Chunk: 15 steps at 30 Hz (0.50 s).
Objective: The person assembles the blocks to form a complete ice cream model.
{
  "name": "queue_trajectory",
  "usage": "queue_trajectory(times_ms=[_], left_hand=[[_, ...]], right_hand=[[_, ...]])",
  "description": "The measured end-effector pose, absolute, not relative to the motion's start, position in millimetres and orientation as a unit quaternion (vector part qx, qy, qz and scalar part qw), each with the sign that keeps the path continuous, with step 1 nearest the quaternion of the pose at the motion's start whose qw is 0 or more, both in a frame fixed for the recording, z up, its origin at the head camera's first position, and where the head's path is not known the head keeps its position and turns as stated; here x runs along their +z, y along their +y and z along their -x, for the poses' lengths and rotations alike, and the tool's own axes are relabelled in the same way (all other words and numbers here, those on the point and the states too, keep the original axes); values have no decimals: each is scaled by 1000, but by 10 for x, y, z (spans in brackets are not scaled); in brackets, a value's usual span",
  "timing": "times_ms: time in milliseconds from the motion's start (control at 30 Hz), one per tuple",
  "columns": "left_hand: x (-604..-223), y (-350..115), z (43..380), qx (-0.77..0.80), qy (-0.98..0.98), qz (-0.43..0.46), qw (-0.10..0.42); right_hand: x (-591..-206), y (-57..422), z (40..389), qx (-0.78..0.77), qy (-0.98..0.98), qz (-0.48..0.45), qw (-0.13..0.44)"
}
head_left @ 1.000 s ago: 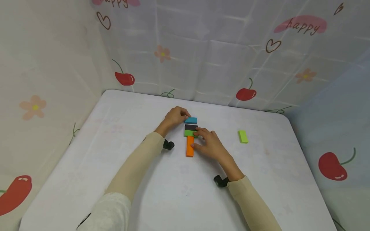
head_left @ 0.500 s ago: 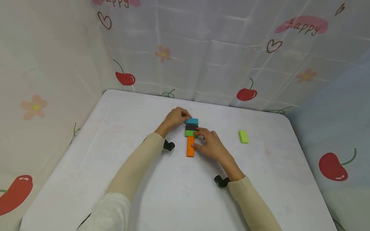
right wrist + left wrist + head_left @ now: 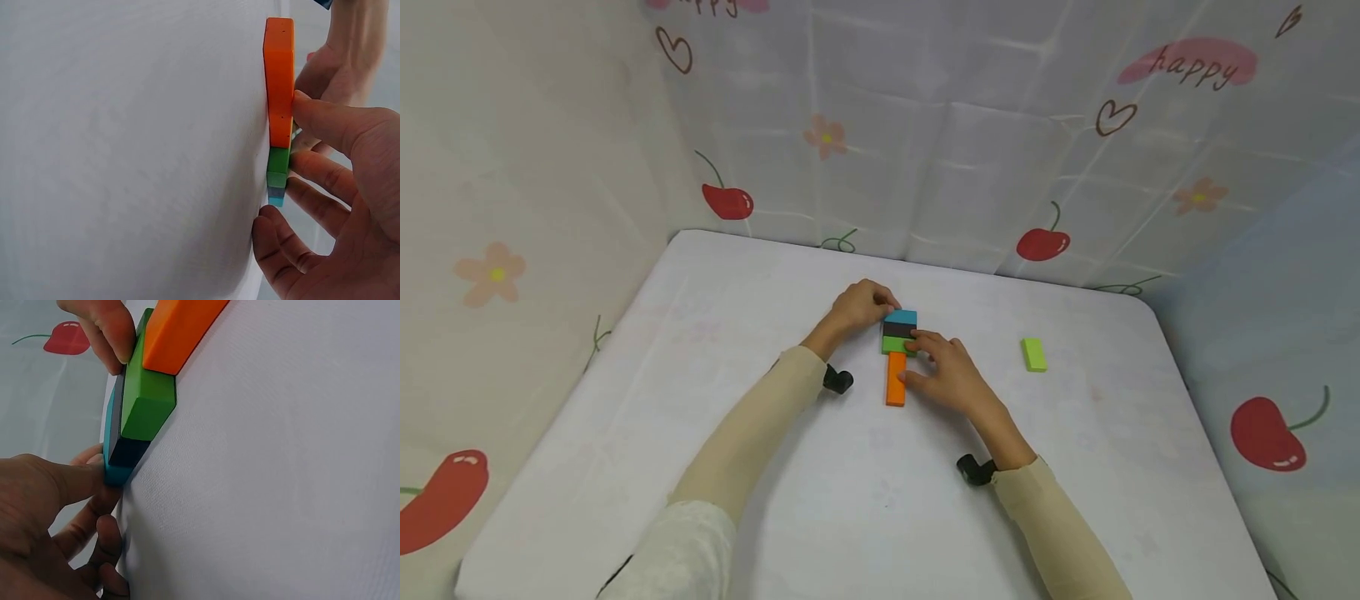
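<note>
On the white table, a blue block (image 3: 902,317), a dark grey block (image 3: 898,330) and a green block (image 3: 892,344) lie flush against each other in a stack-like row. An orange block (image 3: 896,381) runs lengthwise from the green one toward the person. My left hand (image 3: 859,307) pinches the left end of the blue block, thumb and forefinger at its end in the left wrist view. With relaxed fingers, my right hand (image 3: 953,375) steadies the row: its thumb touches the orange block, and its fingertips rest on the green and dark blocks.
A lime-green block (image 3: 1033,355) lies apart on the right side of the table (image 3: 880,517). Printed curtains with cherries and flowers enclose the table at the back and both sides. Black wrist cameras (image 3: 976,470) sit below both hands.
My left hand has slid the blue block toward the person, closing the gap to the dark grey block. The right hand has stayed in place on the blocks.
</note>
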State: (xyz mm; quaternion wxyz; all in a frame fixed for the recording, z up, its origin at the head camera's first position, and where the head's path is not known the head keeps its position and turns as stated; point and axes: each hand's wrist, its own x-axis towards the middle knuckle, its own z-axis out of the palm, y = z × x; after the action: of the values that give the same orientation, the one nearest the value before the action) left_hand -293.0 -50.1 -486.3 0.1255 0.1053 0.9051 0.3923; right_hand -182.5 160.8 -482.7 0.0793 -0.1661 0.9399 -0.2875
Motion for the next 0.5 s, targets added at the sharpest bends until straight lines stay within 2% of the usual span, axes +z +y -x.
queue_trajectory(times_ms=[167, 367, 500], left_hand=[[-4900, -487, 2870, 360, 921, -112, 100], [-4886, -513, 2694, 260, 949, -175, 34], [-4827, -545, 2548, 204, 949, -237, 40]], right_hand=[[-4846, 1611, 1831, -295, 937, 170, 82], [-4880, 1612, 1845, -295, 935, 182, 72], [-4873, 1640, 1844, -289, 937, 187, 60]])
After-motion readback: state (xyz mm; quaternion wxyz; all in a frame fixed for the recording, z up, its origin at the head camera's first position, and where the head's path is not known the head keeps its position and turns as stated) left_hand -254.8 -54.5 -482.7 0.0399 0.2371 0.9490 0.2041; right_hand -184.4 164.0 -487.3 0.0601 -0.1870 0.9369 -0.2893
